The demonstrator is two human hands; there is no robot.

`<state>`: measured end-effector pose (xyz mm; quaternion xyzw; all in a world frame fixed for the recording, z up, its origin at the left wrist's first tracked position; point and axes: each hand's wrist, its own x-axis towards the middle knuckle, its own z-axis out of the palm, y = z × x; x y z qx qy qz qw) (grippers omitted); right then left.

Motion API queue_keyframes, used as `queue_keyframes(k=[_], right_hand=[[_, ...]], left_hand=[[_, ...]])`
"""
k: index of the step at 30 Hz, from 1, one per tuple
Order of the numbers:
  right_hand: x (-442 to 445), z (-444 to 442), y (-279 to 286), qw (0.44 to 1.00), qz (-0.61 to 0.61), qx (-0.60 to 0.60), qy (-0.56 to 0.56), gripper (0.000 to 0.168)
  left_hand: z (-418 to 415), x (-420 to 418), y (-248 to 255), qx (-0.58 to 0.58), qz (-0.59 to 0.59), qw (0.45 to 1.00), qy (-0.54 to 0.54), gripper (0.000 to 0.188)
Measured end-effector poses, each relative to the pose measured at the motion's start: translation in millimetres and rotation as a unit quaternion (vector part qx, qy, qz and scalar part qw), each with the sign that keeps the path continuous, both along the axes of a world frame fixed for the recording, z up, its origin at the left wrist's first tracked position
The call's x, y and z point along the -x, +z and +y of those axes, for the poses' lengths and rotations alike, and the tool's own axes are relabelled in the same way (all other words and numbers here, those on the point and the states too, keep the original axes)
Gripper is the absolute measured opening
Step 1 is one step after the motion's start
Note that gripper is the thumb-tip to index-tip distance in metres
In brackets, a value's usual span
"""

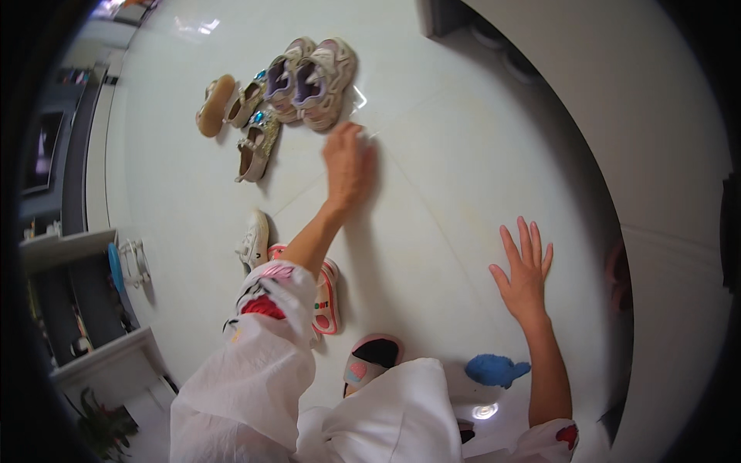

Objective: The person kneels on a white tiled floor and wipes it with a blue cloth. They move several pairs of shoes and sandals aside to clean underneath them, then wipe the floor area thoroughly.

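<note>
My left hand (pixel 345 165) reaches over the white tiled floor, fingers curled, just below a pair of chunky sneakers (pixel 325 87); whether it holds anything is hidden. My right hand (pixel 524 278) is spread flat with nothing in it, by the cabinet's shadow. Left of the sneakers lie glittery strap shoes (pixel 257 144) with blue gems, and a shoe on its side (pixel 217 106) with its tan sole showing. Beneath my left forearm are a white sneaker (pixel 255 240) and a red-edged shoe (pixel 327 301), partly covered by the sleeve.
A blue fuzzy fish-shaped thing (pixel 496 370) lies left of my right forearm. A slipper (pixel 370 362) shows by my white-clothed knee. A pale cabinet (pixel 666 173) runs along the right, with shoes under it. Shelving (pixel 87 243) and a potted plant (pixel 107 425) stand at left.
</note>
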<state>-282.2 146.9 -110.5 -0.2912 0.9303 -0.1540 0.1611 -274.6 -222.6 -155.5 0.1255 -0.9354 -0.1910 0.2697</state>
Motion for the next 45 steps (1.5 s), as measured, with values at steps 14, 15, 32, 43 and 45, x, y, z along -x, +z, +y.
queue_keyframes(k=[14,15,32,43,45], right_hand=[[-90,99,19,0.967,-0.100,0.172,-0.158,0.021],[-89,100,20,0.961,-0.118,0.181,-0.172,0.021],[-83,105,-29,0.962,0.097,0.099,-0.237,0.031],[-90,108,-41,0.958,0.139,0.071,-0.240,0.030],[-91,109,-42,0.957,0.148,0.070,-0.238,0.031]], left_hand=[[-145,64,80,0.104,-0.424,0.898,0.051,0.084],[-143,70,85,0.103,-0.441,0.892,0.011,0.080],[227,117,40,0.012,-0.052,0.858,-0.511,0.031],[312,303,-40,-0.055,-0.192,0.925,-0.324,0.046],[313,303,-42,-0.039,-0.188,0.933,-0.304,0.045]])
